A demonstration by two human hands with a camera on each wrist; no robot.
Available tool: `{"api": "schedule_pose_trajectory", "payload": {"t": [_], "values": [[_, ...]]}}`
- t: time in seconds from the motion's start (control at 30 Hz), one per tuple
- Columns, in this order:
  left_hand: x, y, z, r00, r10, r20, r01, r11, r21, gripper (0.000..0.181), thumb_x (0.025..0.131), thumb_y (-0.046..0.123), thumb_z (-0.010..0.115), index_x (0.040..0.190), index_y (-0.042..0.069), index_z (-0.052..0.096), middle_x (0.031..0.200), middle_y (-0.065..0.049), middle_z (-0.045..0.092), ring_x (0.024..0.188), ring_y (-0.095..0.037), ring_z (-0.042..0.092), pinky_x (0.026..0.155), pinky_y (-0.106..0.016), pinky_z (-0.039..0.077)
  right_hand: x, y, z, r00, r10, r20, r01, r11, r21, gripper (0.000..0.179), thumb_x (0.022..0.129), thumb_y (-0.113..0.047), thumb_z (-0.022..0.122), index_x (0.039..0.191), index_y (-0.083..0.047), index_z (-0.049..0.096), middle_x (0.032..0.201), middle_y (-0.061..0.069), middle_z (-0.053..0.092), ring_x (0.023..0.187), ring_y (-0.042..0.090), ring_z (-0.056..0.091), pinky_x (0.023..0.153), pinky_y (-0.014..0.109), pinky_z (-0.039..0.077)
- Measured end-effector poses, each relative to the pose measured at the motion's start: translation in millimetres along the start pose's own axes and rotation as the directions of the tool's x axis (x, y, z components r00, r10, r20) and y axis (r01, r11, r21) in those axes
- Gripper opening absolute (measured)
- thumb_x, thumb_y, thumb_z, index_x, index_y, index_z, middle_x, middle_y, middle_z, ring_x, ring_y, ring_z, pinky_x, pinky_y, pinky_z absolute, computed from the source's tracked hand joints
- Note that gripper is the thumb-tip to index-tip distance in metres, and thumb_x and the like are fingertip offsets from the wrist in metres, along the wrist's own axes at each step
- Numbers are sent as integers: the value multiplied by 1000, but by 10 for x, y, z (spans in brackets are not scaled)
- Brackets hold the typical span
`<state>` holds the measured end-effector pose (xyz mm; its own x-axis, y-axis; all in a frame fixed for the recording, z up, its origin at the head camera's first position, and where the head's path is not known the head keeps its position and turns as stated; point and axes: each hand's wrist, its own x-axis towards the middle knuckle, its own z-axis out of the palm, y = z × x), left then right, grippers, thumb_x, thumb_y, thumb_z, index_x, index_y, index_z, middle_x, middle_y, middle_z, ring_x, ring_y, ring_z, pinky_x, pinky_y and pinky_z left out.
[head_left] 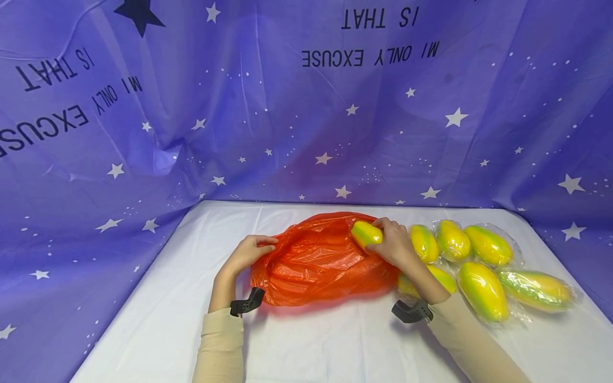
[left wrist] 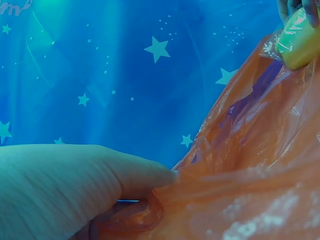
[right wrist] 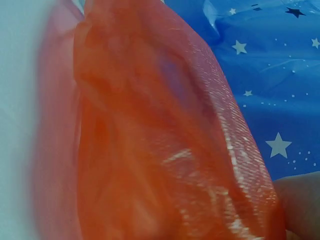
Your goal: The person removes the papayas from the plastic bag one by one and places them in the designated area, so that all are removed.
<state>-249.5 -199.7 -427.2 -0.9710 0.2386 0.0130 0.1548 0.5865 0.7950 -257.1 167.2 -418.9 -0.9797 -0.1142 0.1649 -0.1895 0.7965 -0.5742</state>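
Observation:
A red plastic bag [head_left: 318, 260] is spread wide, its mouth facing me, in the middle of the table. At its left edge my left hand [head_left: 250, 251] pinches the film between thumb and fingers; the left wrist view shows the thumb [left wrist: 135, 172] pressed on the rim. My right hand [head_left: 395, 244] grips a yellow-green papaya [head_left: 366, 234] in clear wrap at the bag's right side. That papaya [left wrist: 300, 42] overlaps the bag opening in the left wrist view. In the right wrist view the bag [right wrist: 145, 130] fills most of the picture and hides the fruit.
Several more wrapped papayas [head_left: 482, 291] lie grouped on the right of the white-covered table [head_left: 325, 346], partly behind my right forearm. A purple curtain with stars [head_left: 287, 106] hangs behind the table. Black wrist mounts [head_left: 247, 301] sit on both wrists.

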Motion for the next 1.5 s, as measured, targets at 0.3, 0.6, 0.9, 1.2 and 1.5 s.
{"api": "schedule_pose_trajectory", "payload": {"t": [0.3,0.6,0.9,1.2,1.5], "values": [[-15,11,1,1000,2,0,-2,1000,-5,26,92,7,60,116,-2,68,122,-19,63,118,-33,55,100,-47,42,-29,-50,-60,999,-44,-22,47,985,165,51,77,-12,77,120,3,56,118,22,62,105,38,55,92,50,44],[-18,3,-4,1000,0,-3,0,1000,-3,27,93,8,60,117,-2,68,123,-19,62,119,-34,54,101,-47,41,-85,-175,-163,1000,-27,-6,27,956,291,55,79,-15,77,126,1,52,122,21,58,105,35,55,92,48,46],[-11,6,-2,1000,2,-1,-2,1000,-5,27,93,8,60,117,-3,68,124,-19,62,119,-34,54,100,-47,42,-164,-303,-312,1000,-14,-8,16,909,417,55,82,-18,76,129,-1,52,126,18,56,111,34,53,96,47,45],[-6,15,2,1000,1,2,-1,1000,8,26,93,7,60,116,-2,68,123,-19,62,119,-34,54,100,-47,42,-305,-373,-471,999,-31,-17,36,884,465,56,83,-24,77,130,-6,53,128,13,56,115,29,51,96,45,45],[-13,26,-11,1000,-4,2,4,1000,9,27,93,8,60,116,-2,68,123,-19,62,118,-34,54,99,-47,42,-492,-313,-607,999,-39,-7,38,892,450,54,86,-27,74,132,-7,52,129,13,56,114,28,52,92,44,45]]}}
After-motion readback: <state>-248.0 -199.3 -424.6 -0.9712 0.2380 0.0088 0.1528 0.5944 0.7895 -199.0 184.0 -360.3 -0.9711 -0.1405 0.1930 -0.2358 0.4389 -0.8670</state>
